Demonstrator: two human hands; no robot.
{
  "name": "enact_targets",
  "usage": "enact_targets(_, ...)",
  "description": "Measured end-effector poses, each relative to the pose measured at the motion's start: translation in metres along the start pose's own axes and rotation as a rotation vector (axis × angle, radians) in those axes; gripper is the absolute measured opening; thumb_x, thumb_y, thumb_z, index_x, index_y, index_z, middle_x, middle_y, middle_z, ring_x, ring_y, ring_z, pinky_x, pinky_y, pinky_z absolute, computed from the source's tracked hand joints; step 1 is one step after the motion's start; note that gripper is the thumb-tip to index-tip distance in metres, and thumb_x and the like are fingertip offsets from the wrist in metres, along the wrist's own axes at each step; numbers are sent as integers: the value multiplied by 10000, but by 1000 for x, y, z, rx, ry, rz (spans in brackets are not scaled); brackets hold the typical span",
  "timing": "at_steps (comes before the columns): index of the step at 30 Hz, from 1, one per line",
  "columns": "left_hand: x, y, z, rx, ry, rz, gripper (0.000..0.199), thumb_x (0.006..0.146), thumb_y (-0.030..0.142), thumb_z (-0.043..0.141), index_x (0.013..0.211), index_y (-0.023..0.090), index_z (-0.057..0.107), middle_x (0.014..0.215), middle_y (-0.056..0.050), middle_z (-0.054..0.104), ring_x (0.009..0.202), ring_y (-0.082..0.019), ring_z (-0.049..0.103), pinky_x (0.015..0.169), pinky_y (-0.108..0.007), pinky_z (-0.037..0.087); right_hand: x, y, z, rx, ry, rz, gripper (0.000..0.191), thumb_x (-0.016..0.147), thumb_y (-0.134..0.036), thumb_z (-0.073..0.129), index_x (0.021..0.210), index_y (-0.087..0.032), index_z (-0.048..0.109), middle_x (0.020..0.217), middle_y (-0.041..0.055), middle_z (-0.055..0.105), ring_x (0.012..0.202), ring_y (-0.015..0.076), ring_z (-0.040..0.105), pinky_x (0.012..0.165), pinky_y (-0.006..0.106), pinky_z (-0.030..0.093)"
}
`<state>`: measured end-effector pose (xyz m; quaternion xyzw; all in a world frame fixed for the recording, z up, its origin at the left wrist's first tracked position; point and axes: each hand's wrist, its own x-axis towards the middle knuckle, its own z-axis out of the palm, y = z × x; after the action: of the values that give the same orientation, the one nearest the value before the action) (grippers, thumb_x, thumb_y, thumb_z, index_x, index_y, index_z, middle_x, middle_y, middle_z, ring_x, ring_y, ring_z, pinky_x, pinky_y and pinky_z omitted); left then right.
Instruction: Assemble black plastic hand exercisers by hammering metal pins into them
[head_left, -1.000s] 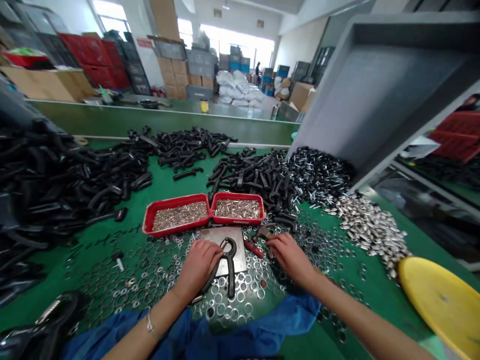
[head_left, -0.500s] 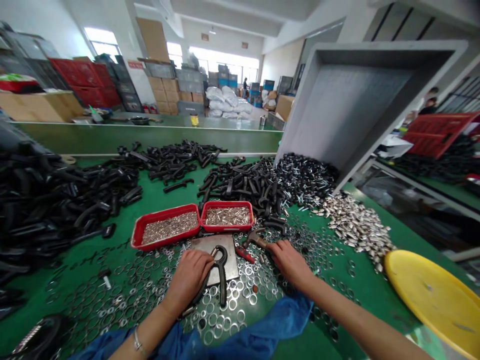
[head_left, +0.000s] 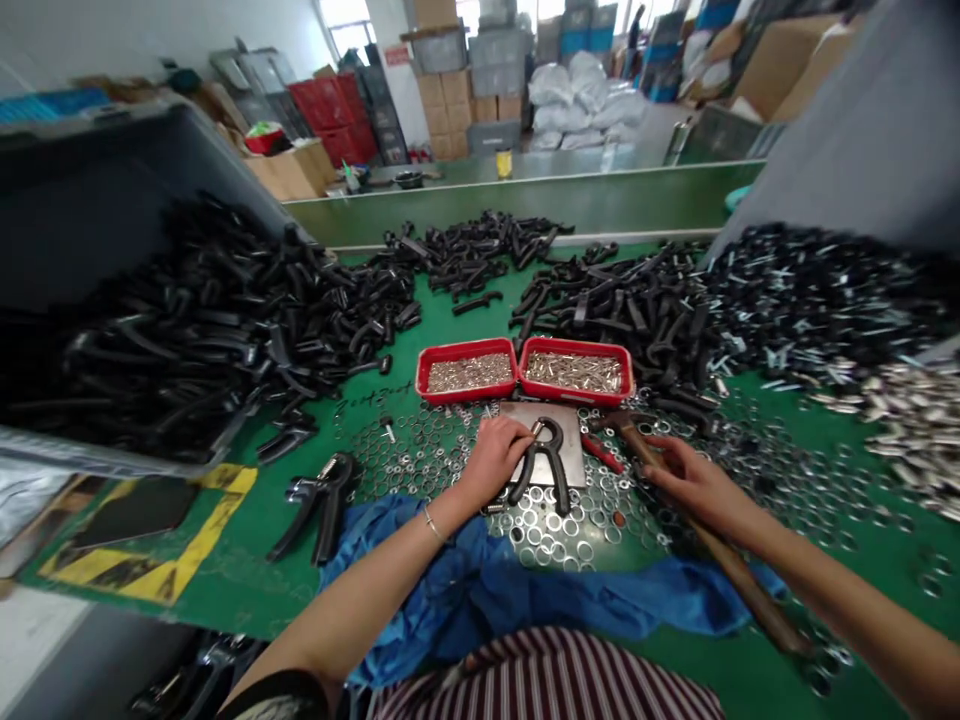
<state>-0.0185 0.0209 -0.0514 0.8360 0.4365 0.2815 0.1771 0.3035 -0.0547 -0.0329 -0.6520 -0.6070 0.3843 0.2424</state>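
My left hand [head_left: 491, 462] pinches the top of a black hand grip strengthener [head_left: 559, 470] near its coil spring. The strengthener lies with its legs toward me on a square metal plate [head_left: 576, 448]. My right hand [head_left: 694, 482] is closed around a hammer [head_left: 731, 570] by its wooden handle, below the head. The hammer's head rests near the plate's right side, its handle slanting down to the right. Between plate and hammer lies a small red-handled tool [head_left: 602, 453]. Another hand grip strengthener [head_left: 319, 505] lies on the green table to the left.
Two red trays [head_left: 466, 394] of small metal pins stand behind the plate. Metal rings [head_left: 551, 545] are scattered around it. Black handles [head_left: 285, 330] are heaped left and back; screws [head_left: 817, 290] and silver parts [head_left: 915, 420] lie right. A blue cloth [head_left: 480, 590] lies along the front edge.
The view has swung left and downward, bringing a grey bin and the second strengthener into sight. My right hand stays at the hammer, whose long handle now shows. My left hand keeps its pinch.
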Motion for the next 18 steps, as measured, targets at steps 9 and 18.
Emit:
enact_targets(9,2,11,-2,89,-44,9,160,964,310,556,923,193,657,952,-37,689,968,-208,570,918,-391,375,-10,-23,7,139,63,69,550,793,-521,657,1235,-211,549,933,75,679,741,238,633,610,352,510)
enact_targets(18,9,10,-8,471,-204,339,278,1015,213,376,990,138,643,957,-103,634,948,-245,513,922,-425,356,-15,-33,7,786,-203,388,342,859,-503,628,1033,-209,622,753,18,605,491,104,437,380,226,360)
